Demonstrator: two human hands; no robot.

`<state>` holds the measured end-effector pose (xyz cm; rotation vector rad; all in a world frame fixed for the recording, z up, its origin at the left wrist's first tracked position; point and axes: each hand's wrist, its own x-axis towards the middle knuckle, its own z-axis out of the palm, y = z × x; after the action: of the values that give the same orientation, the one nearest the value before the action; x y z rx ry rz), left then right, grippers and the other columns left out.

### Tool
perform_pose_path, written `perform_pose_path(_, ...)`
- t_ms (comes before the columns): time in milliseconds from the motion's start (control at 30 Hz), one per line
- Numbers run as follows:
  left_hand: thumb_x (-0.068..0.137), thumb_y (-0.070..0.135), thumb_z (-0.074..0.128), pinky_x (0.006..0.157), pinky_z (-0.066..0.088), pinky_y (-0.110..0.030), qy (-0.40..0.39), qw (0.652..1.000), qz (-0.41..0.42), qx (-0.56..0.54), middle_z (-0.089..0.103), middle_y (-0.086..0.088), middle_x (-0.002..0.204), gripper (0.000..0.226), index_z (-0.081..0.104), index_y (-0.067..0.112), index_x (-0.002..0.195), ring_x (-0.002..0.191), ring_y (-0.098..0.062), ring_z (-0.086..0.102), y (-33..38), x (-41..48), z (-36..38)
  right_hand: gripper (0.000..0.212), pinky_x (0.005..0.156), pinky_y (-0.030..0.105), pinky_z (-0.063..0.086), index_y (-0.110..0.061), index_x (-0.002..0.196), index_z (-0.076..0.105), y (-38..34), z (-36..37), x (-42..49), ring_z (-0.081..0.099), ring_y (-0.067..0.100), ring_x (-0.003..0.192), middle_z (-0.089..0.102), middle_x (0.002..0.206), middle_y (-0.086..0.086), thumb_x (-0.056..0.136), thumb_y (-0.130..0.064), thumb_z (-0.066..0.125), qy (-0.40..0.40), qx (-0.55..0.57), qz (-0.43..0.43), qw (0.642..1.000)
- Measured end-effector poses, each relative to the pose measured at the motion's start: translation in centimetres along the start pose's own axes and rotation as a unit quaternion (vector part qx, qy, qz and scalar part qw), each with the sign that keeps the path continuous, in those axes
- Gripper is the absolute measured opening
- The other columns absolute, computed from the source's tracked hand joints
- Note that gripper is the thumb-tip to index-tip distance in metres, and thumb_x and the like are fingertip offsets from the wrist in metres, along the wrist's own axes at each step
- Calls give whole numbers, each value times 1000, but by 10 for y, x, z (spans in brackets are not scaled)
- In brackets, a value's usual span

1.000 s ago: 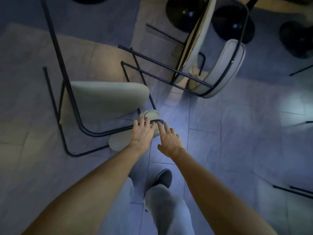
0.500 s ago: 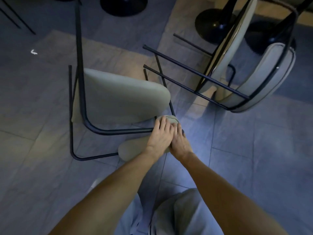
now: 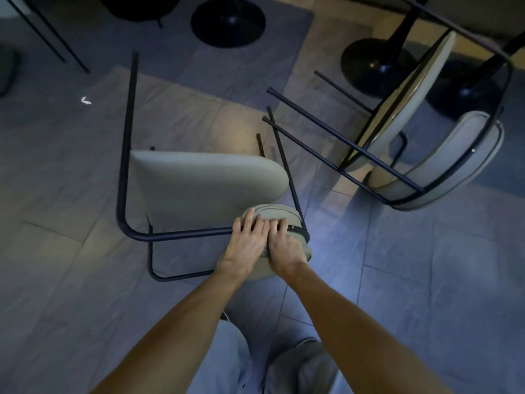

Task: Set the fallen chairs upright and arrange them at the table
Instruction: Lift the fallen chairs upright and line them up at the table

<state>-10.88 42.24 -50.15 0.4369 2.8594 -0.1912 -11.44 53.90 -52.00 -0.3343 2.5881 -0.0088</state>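
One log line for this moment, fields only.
step: grasp | left hand: grips backrest | right hand: grips backrest | near chair: fallen, on floor | far chair: fallen, untouched

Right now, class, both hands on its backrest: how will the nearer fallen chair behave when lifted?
Nearer chair probably stays stiff: metal tube frame. Likely light, given thin legs. May swing, since left hand and right hand grip only the backrest.

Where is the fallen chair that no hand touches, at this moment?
The far chair lies tipped over on the floor at the upper right of the head view, beside a black table base and right of the near chair.
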Motion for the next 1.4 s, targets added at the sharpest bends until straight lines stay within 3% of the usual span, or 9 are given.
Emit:
perform_pose_path(200, 89, 16, 62, 100, 44, -50, -22, 999, -7, -24, 49, -9, 146, 56, 47, 9, 142, 143, -34, 33, -19, -8, -7, 76, 71, 42, 60, -6, 150, 17, -17, -10, 3, 69, 33, 98, 22, 152, 31, 87, -15, 58, -23, -13, 2, 1000)
perform_pose_path(333, 83, 19, 70, 96, 47, -51, -41, 999, -1, -36, 53, -9, 143, 57, 54, 11, 137, 140, -33, 39, -24, -12, -3, 73, 80, 43, 59, -6, 152, 12, -22, -9, -3, 68, 34, 99, 16, 155, 32, 93, -15, 54, -15, -13, 4, 1000)
perform_pose_path(533, 80, 14, 73, 99, 44, -53, -53, 997, 17, -44, 49, -11, 145, 61, 51, 9, 137, 142, -36, 33, -29, -11, -2, 79, 68, 40, 60, -11, 151, 16, -14, -16, -1, 70, 31, 90, 23, 154, 22, 87, -24, 61, 2, -7, 2, 1000)
perform_pose_path(700, 82, 13, 68, 100, 41, -51, -39, 997, 34, -52, 49, -10, 136, 53, 51, 14, 132, 136, -34, 38, -30, -4, -9, 82, 75, 41, 59, -12, 151, 14, -14, -20, 0, 68, 32, 96, 22, 156, 19, 86, -23, 63, -12, -5, 14, 1000)
perform_pose_path(867, 85, 17, 64, 108, 31, -51, -74, 995, 38, -53, 32, -13, 150, 68, 34, 13, 145, 142, -35, 25, -29, -8, -22, 90, 85, 42, 57, -13, 147, 21, -10, -27, -6, 63, 31, 106, 31, 147, 15, 75, -22, 74, -31, 15, 9, 999)
perform_pose_path(1033, 83, 45, 61, 113, 22, -52, -87, 994, 46, -55, 27, -14, 153, 85, 24, 10, 151, 143, -36, 20, -24, -17, -35, 98, 90, 44, 55, -15, 152, 14, -9, -34, -7, 60, 32, 115, 22, 154, 14, 76, -22, 75, -62, 41, 12, 997)
perform_pose_path(1167, 77, 47, 49, 111, 23, -51, -59, 994, 60, -71, 37, -12, 147, 79, 34, 12, 146, 138, -34, 27, -16, -15, -61, 94, 91, 46, 53, -16, 154, 10, 8, -61, -22, 54, 36, 123, 14, 159, 14, 83, -27, 70, -80, 47, 20, 995)
perform_pose_path(1400, 84, 44, 51, 106, 29, -49, -33, 995, 77, -54, 35, -15, 147, 74, 31, 14, 148, 139, -35, 26, 25, 49, -155, 86, 80, 45, 50, -19, 153, 11, 90, -146, -28, 56, 38, 117, 16, 158, 15, 88, -23, 68, -36, 44, 64, 996)
